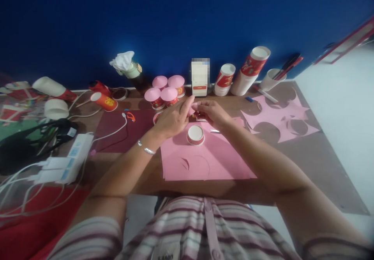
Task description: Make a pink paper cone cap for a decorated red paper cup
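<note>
Between my two hands is a small piece of pink paper [192,110], mostly hidden by the fingers. My left hand [173,119] has its fingers pressed together along the paper's left side. The fingertips of my right hand [212,112] pinch its right edge. Just below the hands, an upturned paper cup base [195,134] stands on a stack of pink paper sheets [216,162]. A curved cut and a drawn arc show on the top sheet. Behind my left hand are several red cups topped with pink paper cones [168,94].
A phone [200,77] stands against the blue wall. Stacked paper cups [251,71] and a pen cup [271,80] are at the back right, near pink paper scraps [280,114]. On the left lie a power strip [75,156], cables and tipped cups [104,101].
</note>
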Action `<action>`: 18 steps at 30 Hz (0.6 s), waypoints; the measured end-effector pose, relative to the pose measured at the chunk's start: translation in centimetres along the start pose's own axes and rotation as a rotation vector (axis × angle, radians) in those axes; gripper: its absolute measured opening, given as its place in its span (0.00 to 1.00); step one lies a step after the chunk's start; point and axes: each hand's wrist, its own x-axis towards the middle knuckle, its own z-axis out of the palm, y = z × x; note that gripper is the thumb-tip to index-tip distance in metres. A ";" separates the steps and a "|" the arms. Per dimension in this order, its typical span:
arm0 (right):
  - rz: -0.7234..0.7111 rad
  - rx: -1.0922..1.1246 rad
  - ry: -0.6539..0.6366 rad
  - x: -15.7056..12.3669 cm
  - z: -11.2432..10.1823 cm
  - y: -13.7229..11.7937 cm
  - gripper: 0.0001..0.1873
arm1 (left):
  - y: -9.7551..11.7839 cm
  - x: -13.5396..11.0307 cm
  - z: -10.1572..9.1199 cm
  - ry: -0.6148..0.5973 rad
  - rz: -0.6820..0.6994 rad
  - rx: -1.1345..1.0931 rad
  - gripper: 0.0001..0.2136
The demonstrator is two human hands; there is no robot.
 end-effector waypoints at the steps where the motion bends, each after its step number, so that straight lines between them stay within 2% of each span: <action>1: -0.012 0.013 0.015 -0.2 -0.1 -0.2 0.23 | -0.1 0.0 -0.2 0.032 0.018 -0.056 0.31; 3: -0.056 0.036 0.040 -0.8 -0.3 -0.6 0.22 | -0.1 -0.3 -0.8 0.114 0.002 -0.204 0.32; 4: -0.081 0.044 0.046 -1.3 -0.4 -0.9 0.21 | -0.1 -0.5 -1.2 0.170 -0.051 -0.302 0.32; 7: -0.112 0.045 0.046 -3.3 -0.6 -1.6 0.19 | 0.3 -1.5 -1.8 0.282 -0.367 -0.705 0.24; 9: -0.079 0.016 0.047 -4.6 -0.5 -1.6 0.19 | 0.9 -2.2 -2.0 0.217 -0.565 -0.969 0.18; 11: -0.040 -0.005 0.046 -5.8 -0.4 -1.2 0.20 | 1.7 -2.8 -2.0 0.110 -0.671 -1.151 0.16; 14: -0.016 -0.023 0.050 -6.9 -0.3 0.0 0.21 | 2.9 -3.6 -1.7 0.021 -0.776 -1.309 0.16; 18: -0.003 -0.049 0.068 -7.7 -0.6 1.5 0.23 | 3.7 -4.6 -0.5 -0.018 -0.905 -1.408 0.19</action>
